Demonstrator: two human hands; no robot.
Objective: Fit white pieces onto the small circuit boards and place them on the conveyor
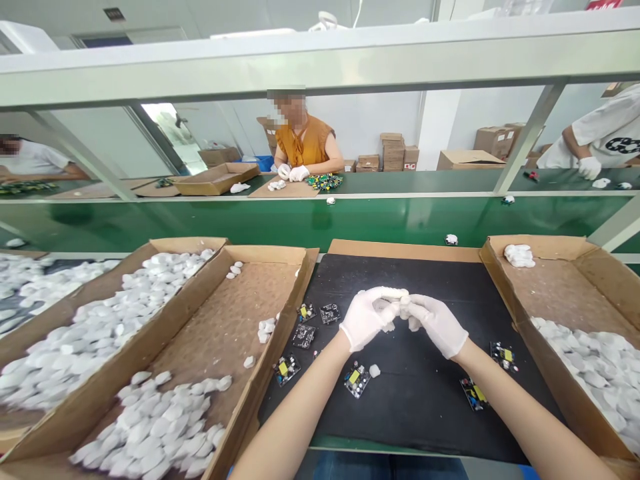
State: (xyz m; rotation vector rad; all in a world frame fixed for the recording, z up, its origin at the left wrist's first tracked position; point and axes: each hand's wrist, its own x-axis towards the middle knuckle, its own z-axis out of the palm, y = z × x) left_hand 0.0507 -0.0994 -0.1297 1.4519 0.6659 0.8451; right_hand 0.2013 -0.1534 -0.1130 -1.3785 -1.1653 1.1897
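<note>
Circuit boards (pixel 357 380) flank open room on the black mat (pixel 420 393); left hand (pixel 368 319) and right hand (pixel 441 325) meet, their grip unclear.

From my end I count seven circuit boards (pixel 357 381) on the black mat (pixel 400 413), five toward its left edge and two by its right, plus one loose white piece (pixel 375 371). I make it three cardboard trays (pixel 187 340), two past its left edge, one past its right, and three people (pixel 309 139) beyond its far edge.
</note>
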